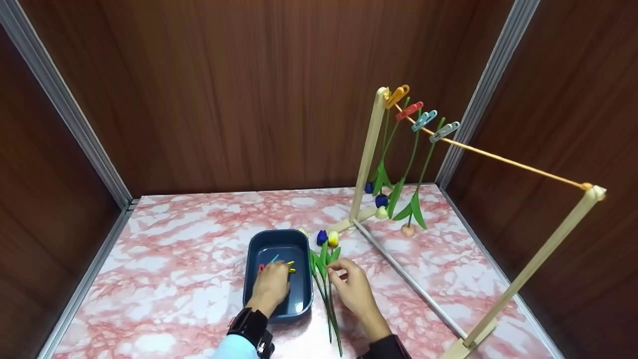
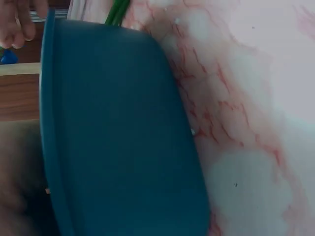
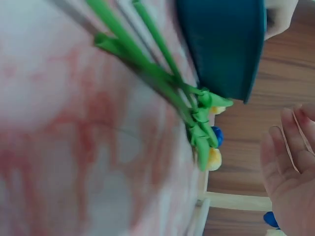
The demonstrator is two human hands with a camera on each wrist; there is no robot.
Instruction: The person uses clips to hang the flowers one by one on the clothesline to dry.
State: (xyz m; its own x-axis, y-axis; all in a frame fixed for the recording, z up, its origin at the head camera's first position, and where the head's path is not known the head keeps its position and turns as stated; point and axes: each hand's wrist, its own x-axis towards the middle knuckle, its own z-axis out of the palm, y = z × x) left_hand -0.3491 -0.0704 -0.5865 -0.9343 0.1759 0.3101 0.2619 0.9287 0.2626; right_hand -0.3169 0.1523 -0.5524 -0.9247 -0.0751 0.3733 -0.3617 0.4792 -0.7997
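Basin (image 1: 297,299), dark blue, stands on the marbled pink-and-white table (image 1: 164,279). Left hand (image 1: 272,285) reaches down inside it, among small clothespins: yellow clothespin ends (image 1: 292,270) show beside the fingers, a light blue clothespin (image 1: 274,258) just beyond, a red clothespin (image 1: 261,268) at the other side. Left fingertips hidden; cannot tell whether they pinch anything. Left wrist view gives mainly the basin's outer wall.

Right hand (image 1: 354,286): fingers loosely bent, nothing seen in the grasp; right wrist view shows a gap between hand and leaves. It hovers near three tulips lying just beside the basin, stems (image 1: 330,311) crossing toward the person. Heads: blue tulip (image 1: 322,237), yellow tulip (image 1: 333,239), and a pale yellow tulip (image 1: 303,232) partly hidden behind the basin rim.

To the right, wooden stand (image 1: 369,154) with orange cord (image 1: 513,163). Orange peg (image 1: 397,96), red peg (image 1: 409,110), light blue peg (image 1: 424,120) and grey peg (image 1: 443,131) sit near one end; four tulips hang heads-down below: two blue, one pale, one peach.
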